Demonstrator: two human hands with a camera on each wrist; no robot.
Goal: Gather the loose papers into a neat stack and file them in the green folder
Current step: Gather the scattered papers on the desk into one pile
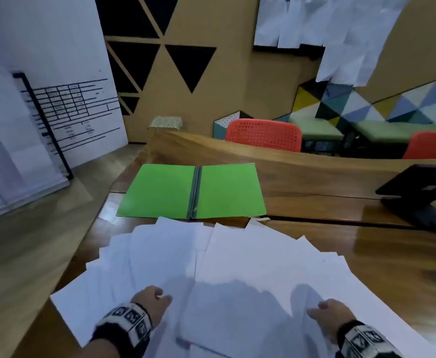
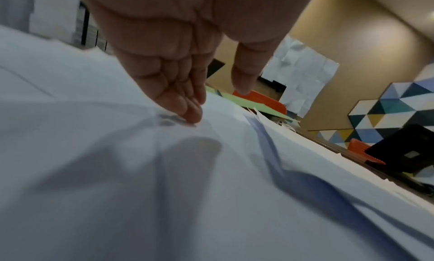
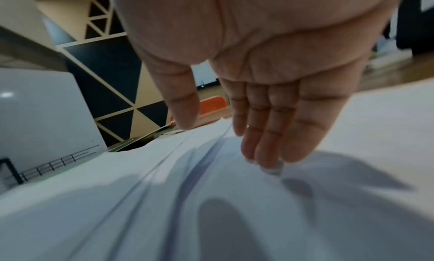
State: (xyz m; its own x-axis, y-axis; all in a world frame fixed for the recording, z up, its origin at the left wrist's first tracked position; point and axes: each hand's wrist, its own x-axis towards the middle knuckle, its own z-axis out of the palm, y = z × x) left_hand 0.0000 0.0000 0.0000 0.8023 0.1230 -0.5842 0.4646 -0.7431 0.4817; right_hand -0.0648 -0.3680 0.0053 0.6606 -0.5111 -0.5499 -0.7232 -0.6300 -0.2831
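Several loose white papers (image 1: 237, 264) lie fanned out over the near part of the wooden table. Beyond them the green folder (image 1: 191, 191) lies open and flat, its dark spine in the middle. My left hand (image 1: 155, 299) rests on the papers at the near left; its straight fingertips (image 2: 192, 114) touch a sheet, thumb held apart. My right hand (image 1: 325, 312) lies on the papers at the near right, with straight fingers (image 3: 267, 153) pressing down on a sheet. Neither hand holds anything.
A black laptop stand (image 1: 418, 197) sits at the table's right edge. Orange chairs (image 1: 263, 138) stand behind the table's raised wooden divider. A whiteboard (image 1: 56, 104) leans at the left. The table edge (image 1: 87, 236) runs diagonally beside the papers.
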